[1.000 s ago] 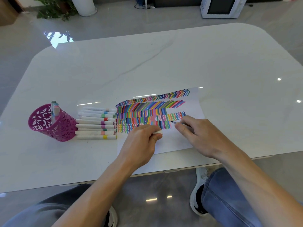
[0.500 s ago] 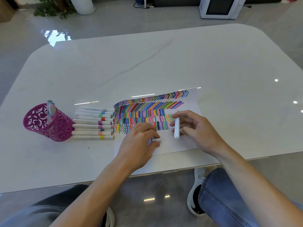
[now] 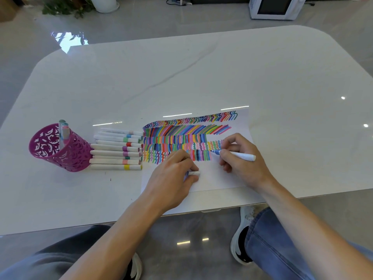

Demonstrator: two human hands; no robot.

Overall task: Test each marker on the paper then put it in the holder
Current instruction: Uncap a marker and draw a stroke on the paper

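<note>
Paper (image 3: 212, 178) sat by the counter (image 3: 201, 77) near edge, with lots of counter stretching beyond and right of it. Right hand (image 3: 242, 158) had its grip clamped on a blue marker (image 3: 238, 155), tip on the paper. Left hand (image 3: 173, 172), resting on the paper, pinched a white cap (image 3: 194, 173). Left of the paper was a row of markers (image 3: 115, 150), then the pink holder (image 3: 58, 150).

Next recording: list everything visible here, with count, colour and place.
table: one, white with grey veins, centre
paper: one, white, covered in coloured strokes, table's near edge
holder: one, magenta cut-out, table's left
markers in holder: about three, caps above rim
loose markers: about nine, white with coloured bands, between holder and paper
blue marker: one, tip at paper
cap: one, white, over paper
appliance: one, white, floor beyond table
plant: one, green, floor far left
shoes: two, white and black, under table
left hand: holds cap, rests on paper
right hand: grips blue marker
</note>
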